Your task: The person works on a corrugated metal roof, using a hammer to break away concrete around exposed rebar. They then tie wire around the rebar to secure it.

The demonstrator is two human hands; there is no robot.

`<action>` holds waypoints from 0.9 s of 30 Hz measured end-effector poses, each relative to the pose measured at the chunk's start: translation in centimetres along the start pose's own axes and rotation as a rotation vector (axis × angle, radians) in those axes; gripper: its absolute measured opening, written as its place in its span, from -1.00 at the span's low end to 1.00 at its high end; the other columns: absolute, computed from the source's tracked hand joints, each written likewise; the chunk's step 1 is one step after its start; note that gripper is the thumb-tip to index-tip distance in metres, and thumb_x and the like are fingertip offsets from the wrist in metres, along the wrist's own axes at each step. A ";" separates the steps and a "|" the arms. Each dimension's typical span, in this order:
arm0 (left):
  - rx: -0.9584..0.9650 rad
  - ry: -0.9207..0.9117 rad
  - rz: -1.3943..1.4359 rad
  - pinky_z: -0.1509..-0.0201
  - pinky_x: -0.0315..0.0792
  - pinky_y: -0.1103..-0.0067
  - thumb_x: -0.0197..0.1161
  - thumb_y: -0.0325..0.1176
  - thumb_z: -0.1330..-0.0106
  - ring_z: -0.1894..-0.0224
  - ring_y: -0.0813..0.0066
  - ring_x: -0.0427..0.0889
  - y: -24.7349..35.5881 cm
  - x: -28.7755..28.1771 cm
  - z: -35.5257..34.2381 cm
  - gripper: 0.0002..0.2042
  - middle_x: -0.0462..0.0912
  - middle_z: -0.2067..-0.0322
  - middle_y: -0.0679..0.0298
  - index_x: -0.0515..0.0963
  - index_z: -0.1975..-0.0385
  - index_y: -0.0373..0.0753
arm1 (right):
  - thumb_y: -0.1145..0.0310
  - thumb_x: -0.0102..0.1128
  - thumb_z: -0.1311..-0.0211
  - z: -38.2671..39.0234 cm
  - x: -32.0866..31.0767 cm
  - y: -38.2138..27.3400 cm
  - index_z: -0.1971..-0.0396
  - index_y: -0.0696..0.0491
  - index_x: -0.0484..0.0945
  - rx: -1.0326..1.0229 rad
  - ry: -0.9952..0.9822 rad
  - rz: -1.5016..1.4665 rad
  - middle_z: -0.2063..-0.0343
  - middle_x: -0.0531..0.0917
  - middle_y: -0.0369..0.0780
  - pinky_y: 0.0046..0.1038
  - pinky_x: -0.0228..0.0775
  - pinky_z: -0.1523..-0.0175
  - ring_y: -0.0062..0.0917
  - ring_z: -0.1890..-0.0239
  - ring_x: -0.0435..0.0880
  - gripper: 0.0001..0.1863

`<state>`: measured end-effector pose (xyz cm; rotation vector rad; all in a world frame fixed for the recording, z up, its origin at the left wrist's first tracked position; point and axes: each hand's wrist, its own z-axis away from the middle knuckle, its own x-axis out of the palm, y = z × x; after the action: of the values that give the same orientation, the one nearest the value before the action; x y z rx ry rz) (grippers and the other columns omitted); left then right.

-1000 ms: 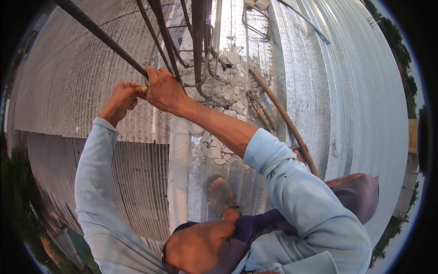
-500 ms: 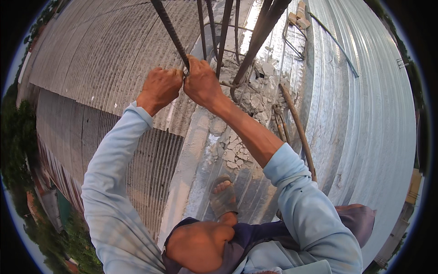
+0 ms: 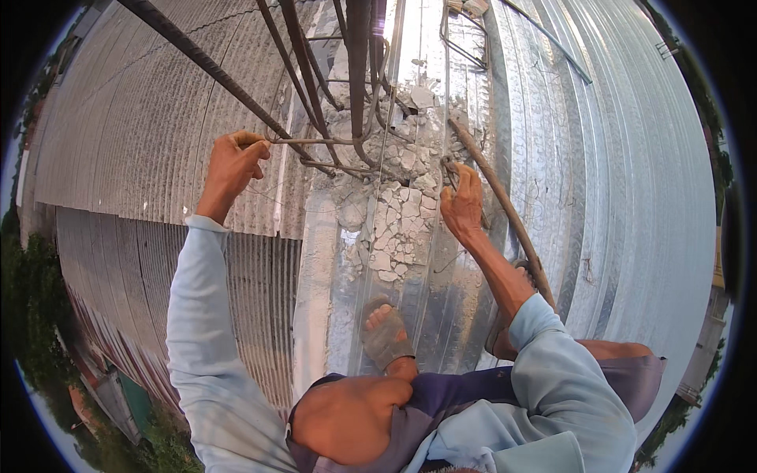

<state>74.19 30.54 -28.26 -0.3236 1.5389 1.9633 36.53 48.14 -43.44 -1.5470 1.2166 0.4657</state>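
My left hand (image 3: 233,169) is closed in a pinch at the left corner of a bent steel stirrup (image 3: 315,142), where thin tie wire shows at the fingertips. The stirrup goes around several upright ribbed rebars (image 3: 213,71), and the nearest rebar slants past just right of this hand. Low over the rubble, my right hand (image 3: 464,201) has its fingers around a pair of dark metal pincers (image 3: 449,164). Their jaws point away from me, and the palm hides part of the handles.
Broken concrete (image 3: 404,229) lies around the rebar feet. A wooden-handled bar (image 3: 501,197) lies right of my right hand. Corrugated grey roofing (image 3: 142,150) spreads left, shiny metal sheeting (image 3: 623,197) right. My sandalled foot (image 3: 386,335) stands on the metal below the rubble.
Both hands were together at the rebar. My right hand has left it, moving right and down to the pincers. My left hand has shifted left, and the view has swung slightly.
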 end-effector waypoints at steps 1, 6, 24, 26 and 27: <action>-0.103 -0.018 0.180 0.47 0.44 0.60 0.22 -0.37 -0.37 0.60 0.58 0.52 0.7 -0.3 -0.2 -0.80 0.72 0.31 0.14 0.56 0.14 -0.37 | 0.52 0.26 -0.06 0.5 0.2 2.8 -0.21 0.15 0.39 0.059 -0.079 0.120 -0.11 0.48 0.04 -0.10 0.38 -0.20 -0.05 -0.17 0.48 -0.38; -0.374 -0.181 0.540 0.51 0.35 0.74 0.14 -0.34 -0.44 0.67 0.73 0.37 -0.3 -3.5 -0.4 -0.75 0.68 0.28 0.07 0.50 0.10 -0.45 | 0.41 0.29 -0.07 2.7 0.6 5.5 -0.22 0.13 0.39 0.245 -0.450 0.286 -0.03 0.54 0.06 -0.08 0.42 -0.19 -0.04 -0.14 0.54 -0.36; -0.306 -0.292 0.187 0.49 0.38 0.61 0.37 -0.36 -0.34 0.61 0.63 0.46 0.4 -3.8 -2.9 -0.82 0.63 0.54 0.26 0.66 0.41 -0.36 | 0.27 0.21 -0.42 1.2 -2.7 -0.5 0.05 0.24 0.57 0.672 0.175 -0.826 0.50 0.50 -0.33 -0.59 0.26 0.45 -0.72 0.54 0.43 -0.68; -0.148 -0.188 -0.112 0.48 0.39 0.57 0.37 -0.36 -0.32 0.59 0.59 0.49 1.6 -2.9 -2.2 -0.82 0.63 0.59 0.27 0.69 0.43 -0.37 | 0.28 0.20 -0.47 1.1 -2.9 -5.2 0.19 0.18 0.48 0.522 0.110 -0.833 0.50 0.51 -0.32 -0.56 0.36 0.44 -0.69 0.55 0.48 -0.76; 0.007 -0.061 -0.299 0.48 0.38 0.57 0.36 -0.36 -0.33 0.59 0.58 0.49 1.3 -2.4 -1.3 -0.82 0.63 0.59 0.28 0.70 0.42 -0.37 | 0.30 0.21 -0.46 1.1 -3.6 -8.8 0.21 0.15 0.44 0.472 0.009 -0.849 0.49 0.52 -0.30 -0.55 0.40 0.43 -0.67 0.54 0.51 -0.77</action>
<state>75.05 28.34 -26.34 -0.4583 1.3714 1.7184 43.04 50.04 -36.74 -1.4774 0.5200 -0.3626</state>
